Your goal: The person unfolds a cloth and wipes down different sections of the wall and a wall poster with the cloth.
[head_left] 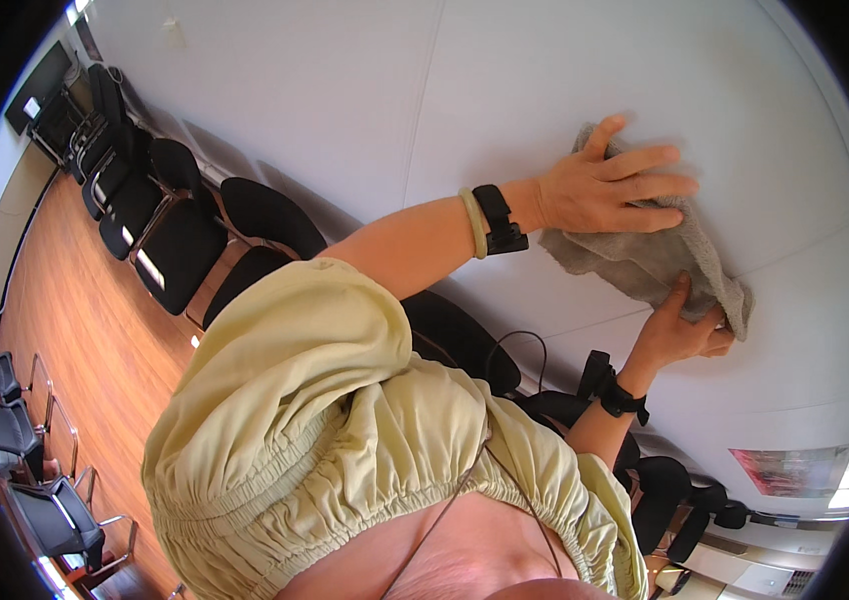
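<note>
Cloth (635, 258), grey and crumpled, lies against the pale wall (515, 90) beneath the left hand (610, 192), its fingers spread over the upper part; the right hand (680, 328) pinches the lower end; any print on the reddish poster (790, 470) is too small to read

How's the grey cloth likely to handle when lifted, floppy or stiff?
Probably floppy: the grey cloth bends in soft folds between the left hand and right hand. Likely light, since it looks thin at the edges. Its matte, fuzzy-looking surface suggests it shouldn't slip easily.
</note>
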Available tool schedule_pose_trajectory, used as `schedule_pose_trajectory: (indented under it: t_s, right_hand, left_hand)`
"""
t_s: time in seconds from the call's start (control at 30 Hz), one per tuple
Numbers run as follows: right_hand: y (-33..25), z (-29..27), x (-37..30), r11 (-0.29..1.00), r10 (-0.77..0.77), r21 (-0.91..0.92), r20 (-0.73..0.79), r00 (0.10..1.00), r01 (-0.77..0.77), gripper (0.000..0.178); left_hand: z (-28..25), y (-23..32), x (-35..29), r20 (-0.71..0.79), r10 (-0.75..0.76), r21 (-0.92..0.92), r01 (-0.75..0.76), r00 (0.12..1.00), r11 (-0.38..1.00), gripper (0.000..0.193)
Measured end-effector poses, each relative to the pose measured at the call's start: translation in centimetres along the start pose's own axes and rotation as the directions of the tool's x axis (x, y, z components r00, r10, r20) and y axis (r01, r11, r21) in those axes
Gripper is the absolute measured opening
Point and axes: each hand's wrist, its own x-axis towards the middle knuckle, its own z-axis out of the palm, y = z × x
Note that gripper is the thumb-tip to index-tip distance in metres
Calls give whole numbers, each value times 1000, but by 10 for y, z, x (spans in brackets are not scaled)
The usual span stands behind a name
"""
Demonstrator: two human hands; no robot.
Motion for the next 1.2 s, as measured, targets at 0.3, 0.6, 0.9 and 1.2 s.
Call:
schedule_pose_trajectory:
  t_s: [0.3,0.6,0.9,1.2]
  right_hand:
    - [-25,10,12,645,342,611,305,889,-458,26]
    - [-107,27,35,394,144,338,896,420,-855,46]
    - [-145,40,16,428,40,285,942,333,-858,58]
    - [-143,44,7,332,-61,427,899,433,-841,22]
  left_hand:
    - [-23,-31,0,-145,-2,-4,2,989,1000,22]
    - [-105,-142,-52,71,-4,138,-6,997,990,46]
    - [-154,-128,-98,-41,-462,330,448,886,831,54]
    - [-165,-97,-97,-1,-981,109,975,194,193,26]
